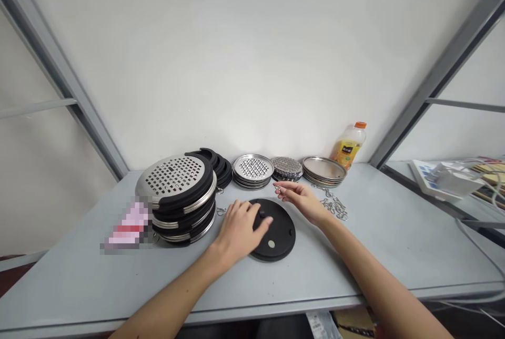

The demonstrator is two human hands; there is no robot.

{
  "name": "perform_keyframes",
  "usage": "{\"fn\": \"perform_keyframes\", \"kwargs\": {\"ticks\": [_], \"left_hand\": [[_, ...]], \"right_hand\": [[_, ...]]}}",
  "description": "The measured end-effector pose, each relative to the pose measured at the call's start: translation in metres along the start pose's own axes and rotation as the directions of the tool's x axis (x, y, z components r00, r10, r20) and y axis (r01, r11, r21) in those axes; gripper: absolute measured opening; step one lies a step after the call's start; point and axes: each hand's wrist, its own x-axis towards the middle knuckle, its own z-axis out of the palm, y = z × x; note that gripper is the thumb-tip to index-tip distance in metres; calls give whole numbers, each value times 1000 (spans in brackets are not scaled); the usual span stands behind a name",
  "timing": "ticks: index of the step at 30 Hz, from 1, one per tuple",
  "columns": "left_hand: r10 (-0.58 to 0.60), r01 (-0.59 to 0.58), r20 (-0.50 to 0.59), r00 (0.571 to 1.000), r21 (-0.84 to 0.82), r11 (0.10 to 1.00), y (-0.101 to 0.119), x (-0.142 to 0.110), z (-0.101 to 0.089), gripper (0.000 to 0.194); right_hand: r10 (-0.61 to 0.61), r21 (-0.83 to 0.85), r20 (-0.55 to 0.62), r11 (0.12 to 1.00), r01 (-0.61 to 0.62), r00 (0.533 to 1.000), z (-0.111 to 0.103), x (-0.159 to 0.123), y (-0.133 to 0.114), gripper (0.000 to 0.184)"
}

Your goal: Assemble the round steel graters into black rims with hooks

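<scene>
A round black disc (pixel 278 223) lies flat on the table in front of me, with a pale round spot and small knobs on its upper face. My left hand (pixel 241 226) rests over its left edge, thumb and fingers apart. Just beyond the disc's upper right edge, my right hand (pixel 300 199) pinches a small metal clip (pixel 278 187) between thumb and fingertips. Several similar clips with short chains (pixel 335 207) lie in a loose heap right of that hand. To the left of my left hand stands a tall stack of black-rimmed perforated metal grater discs (pixel 173 178).
Along the wall sit black rings (pixel 221 168), coarse grater plates (pixel 253 167), finer grater plates (pixel 288 166) and plain metal trays (pixel 324 167). An orange-capped bottle (pixel 349 147) stands behind the trays. Grey metal posts (pixel 428 79) frame the table; cables and a white box (pixel 453 178) are at right.
</scene>
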Motion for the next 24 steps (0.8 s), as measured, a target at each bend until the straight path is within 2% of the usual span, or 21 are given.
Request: {"fn": "perform_keyframes", "kwargs": {"ticks": [4, 8, 13, 16, 19, 21, 24], "left_hand": [[-36, -18, -201, 979, -258, 966, -15, 17, 6, 17], [-48, -54, -249, 967, -387, 920, -19, 23, 7, 12], [-83, -33, -244, 966, -436, 900, -16, 22, 8, 7], [-92, -37, -289, 953, -411, 911, -16, 22, 6, 7], [-89, -46, -331, 940, -380, 924, -17, 23, 2, 7], [-90, -48, -335, 938, -382, 923, -16, 24, 1, 8], [-90, -50, -322, 942, -400, 915, -16, 24, 1, 8]], "right_hand": [[-67, -59, 141, 995, 76, 988, 12, -6, -7, 39], [-97, -47, 234, 993, 111, 967, 24, -12, -8, 37], [-106, -104, 264, 985, 138, 959, 29, -15, -7, 35], [-216, -240, 217, 934, 267, 952, 29, -16, -9, 34], [-358, -354, 167, 848, 394, 919, 29, -17, -9, 43], [-391, -388, 171, 817, 426, 904, 30, -18, -8, 47], [-414, -429, 178, 784, 449, 893, 31, -18, -4, 37]]}}
